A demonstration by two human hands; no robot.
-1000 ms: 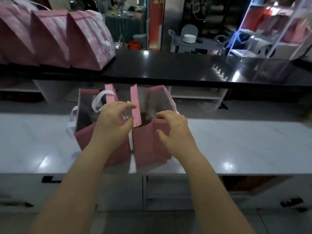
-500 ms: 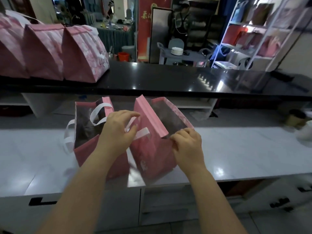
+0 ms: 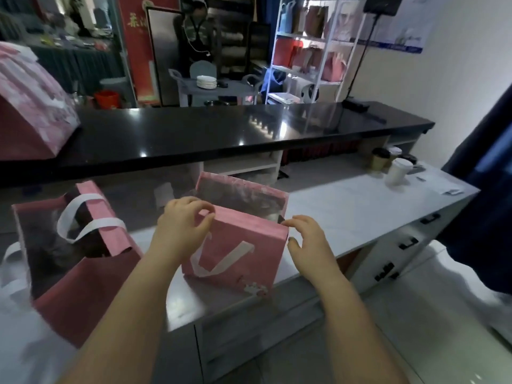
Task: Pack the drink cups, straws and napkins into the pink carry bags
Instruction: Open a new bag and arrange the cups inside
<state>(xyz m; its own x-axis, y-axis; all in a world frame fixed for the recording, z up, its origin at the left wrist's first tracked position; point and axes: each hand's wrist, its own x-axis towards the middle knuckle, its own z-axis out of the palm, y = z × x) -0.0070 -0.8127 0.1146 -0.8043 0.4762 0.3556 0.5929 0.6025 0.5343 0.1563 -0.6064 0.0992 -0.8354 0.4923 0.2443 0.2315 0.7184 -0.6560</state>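
White counter (image 3: 346, 217) under a black bar top (image 3: 221, 128): two open pink bags stand side by side. Both hands work the right bag (image 3: 238, 253); the left hand (image 3: 180, 225) pinches its near rim at the left corner, thumb and fingers closed on the edge, while the right hand (image 3: 307, 239) rests at the right corner, fingers loosely curled and apart. Left bag (image 3: 83, 286) stands untouched. Lidded cups (image 3: 396, 170) wait at the counter's far right end.

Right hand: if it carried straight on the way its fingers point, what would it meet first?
Probably the right hand would meet the near right top corner of the pink bag; its fingertips seem almost there, though depth is unclear.
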